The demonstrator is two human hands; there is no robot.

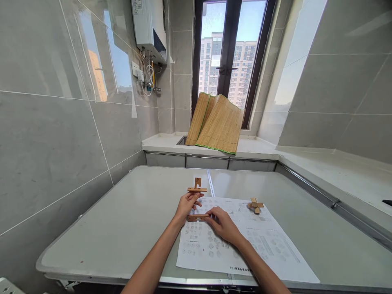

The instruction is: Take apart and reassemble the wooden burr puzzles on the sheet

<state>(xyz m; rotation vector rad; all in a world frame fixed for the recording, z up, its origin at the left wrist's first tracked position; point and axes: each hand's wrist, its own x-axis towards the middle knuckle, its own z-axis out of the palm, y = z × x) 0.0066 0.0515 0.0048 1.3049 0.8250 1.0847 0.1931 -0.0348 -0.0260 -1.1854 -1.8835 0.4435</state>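
Two bare hands, both at work over a printed sheet (275,245) on a pale tabletop (147,183).

Item one: crossed wooden pieces (197,190), a flat bar with a second piece standing up behind it, at the sheet's far left edge. Left hand (185,203): grip pinched, thumb and fingertips closed on the underside of the flat bar; exact finger placement too small to tell for certain.

Item two: notched wooden bar (196,218), lying crosswise nearer the body, over the sheet's left part. Right hand (223,223): grip narrow, thumb and fingers closed on the bar's right end, other fingers curled.

Item three: cluster of wooden pieces (255,205), interlocked, resting on the sheet's far right, apart from both hands.

Handling, as judged: light, stiff, smooth but hardly slippery; sturdy lengthwise, perhaps weaker where notches thin the wood. Best hold for the bar: its solid ends, leaving the notch free. For the crossed pieces: close to where they meet, lest they slip apart.
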